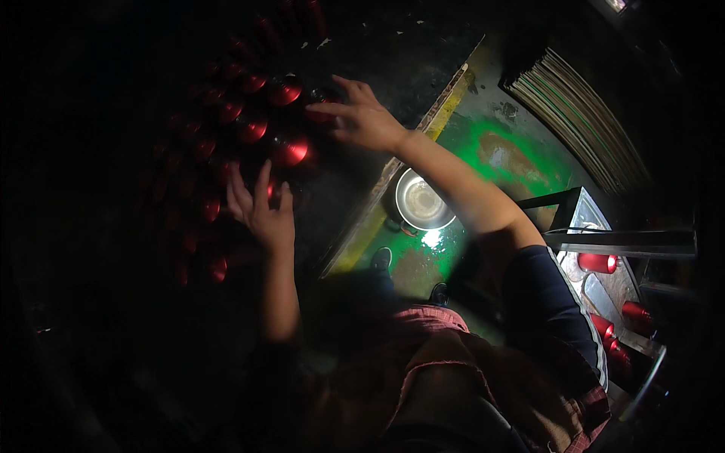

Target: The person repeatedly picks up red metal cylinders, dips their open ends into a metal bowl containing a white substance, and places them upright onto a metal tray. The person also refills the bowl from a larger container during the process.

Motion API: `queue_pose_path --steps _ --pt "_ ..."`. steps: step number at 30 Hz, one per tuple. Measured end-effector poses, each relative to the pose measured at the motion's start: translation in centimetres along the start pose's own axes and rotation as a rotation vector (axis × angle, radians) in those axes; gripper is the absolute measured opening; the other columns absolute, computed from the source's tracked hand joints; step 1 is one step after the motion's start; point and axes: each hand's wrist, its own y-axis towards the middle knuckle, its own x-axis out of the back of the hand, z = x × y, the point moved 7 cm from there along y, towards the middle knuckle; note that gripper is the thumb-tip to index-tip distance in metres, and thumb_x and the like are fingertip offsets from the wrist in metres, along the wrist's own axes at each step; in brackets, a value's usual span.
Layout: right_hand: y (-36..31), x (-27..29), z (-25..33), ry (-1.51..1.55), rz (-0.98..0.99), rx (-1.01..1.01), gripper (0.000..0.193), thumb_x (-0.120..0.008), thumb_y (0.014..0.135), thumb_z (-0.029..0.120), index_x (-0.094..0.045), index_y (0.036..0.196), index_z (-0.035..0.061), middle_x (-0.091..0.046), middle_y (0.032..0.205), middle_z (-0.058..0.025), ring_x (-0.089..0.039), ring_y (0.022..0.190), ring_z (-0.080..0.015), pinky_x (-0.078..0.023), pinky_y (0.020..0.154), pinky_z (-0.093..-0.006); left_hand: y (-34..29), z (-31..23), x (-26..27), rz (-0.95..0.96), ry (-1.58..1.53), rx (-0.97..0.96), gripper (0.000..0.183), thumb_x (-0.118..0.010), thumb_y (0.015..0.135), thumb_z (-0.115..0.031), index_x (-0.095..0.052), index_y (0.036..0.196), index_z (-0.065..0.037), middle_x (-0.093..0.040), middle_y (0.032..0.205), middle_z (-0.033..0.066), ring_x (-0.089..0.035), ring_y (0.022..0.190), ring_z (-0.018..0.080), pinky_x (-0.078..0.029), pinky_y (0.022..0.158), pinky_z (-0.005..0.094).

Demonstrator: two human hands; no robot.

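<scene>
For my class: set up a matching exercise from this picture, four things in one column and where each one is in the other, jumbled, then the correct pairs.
Things:
1. left hand
2. right hand
3. metal bowl
4. loose red cylinder

Places:
A. on the green floor
B. on the lit tray at far right
C. near edge of the red cups
D. far edge of the red cups

Pairs: 1-C, 2-D, 3-A, 4-B

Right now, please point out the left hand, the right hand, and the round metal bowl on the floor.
left hand [264, 215]: head view, on the back of the hand.
right hand [362, 119]: head view, on the back of the hand.
round metal bowl [421, 200]: head view, on its inner bottom.
</scene>
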Motion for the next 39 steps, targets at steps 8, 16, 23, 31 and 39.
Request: queue_pose_path --steps 8,16,23,31,39 --pt "3.8 -6.1 -4.7 -0.092 -0.036 0.014 0.042 -0.078 0.075 0.038 -0.068 0.117 0.0383 -0.049 0.135 -0.0172 -0.047 0.122 -0.04 -0.046 0.1 -0.0481 1.0 5.0 -3.8 0.093 -0.082 -0.15 0.04 -0.082 0.082 -0.023 -0.072 0.121 -0.024 -0.053 0.141 0.0188 -0.052 0.124 0.0343 -0.047 0.101 0.0422" --pt "-14.1 4.6 -9.6 0.526 -0.799 -0.342 0.041 -0.077 0.078 0.02 -0.069 0.117 0.0123 -0.062 0.121 -0.0144 -0.06 0.112 -0.026 -0.047 0.099 -0.0358 -0.4 7.3 -0.1 0.195 -0.539 0.26 0.05 -0.07 0.089 -0.019 -0.06 0.136 -0.005 -0.064 0.128 0.0211 -0.063 0.108 0.0338 -0.053 0.093 0.045" --pt "-24.8 2.5 -10.0 2.2 -0.655 -0.656 0.051 -0.056 0.09 0.055 -0.065 0.115 0.011 -0.07 0.112 -0.0116 -0.07 0.095 -0.0273 -0.058 0.082 -0.0483 -9.5 -3.3 -20.4 1.258 -2.212 1.143 0.056 -0.053 0.097 -0.04 -0.048 0.144 -0.011 -0.057 0.135 0.016 -0.049 0.127 0.0373 -0.049 0.096 0.0579" --pt "-41.7 11.4 -2.2 1.766 -1.039 -0.344 0.04 -0.058 0.097 0.04 -0.063 0.119 0.0067 -0.069 0.11 -0.0089 -0.068 0.098 -0.0187 -0.059 0.08 -0.0386 -19.1 -20.5 -27.3 1.782 -2.058 1.632 0.047 -0.064 0.09 -0.026 -0.059 0.13 -0.002 -0.062 0.124 0.0145 -0.057 0.116 0.0314 -0.048 0.093 0.0525" --pt "-81.0 30.0 19.7 0.354 -1.564 -1.067 0.038 -0.068 0.089 0.021 -0.064 0.123 0.0043 -0.067 0.121 -0.0092 -0.063 0.111 -0.0207 -0.048 0.1 -0.0342 -31.0 -38.0 -19.3 1.797 -1.455 0.546 0.043 -0.063 0.092 -0.022 -0.06 0.127 0.002 -0.063 0.122 0.0135 -0.058 0.113 0.0271 -0.048 0.095 0.044"
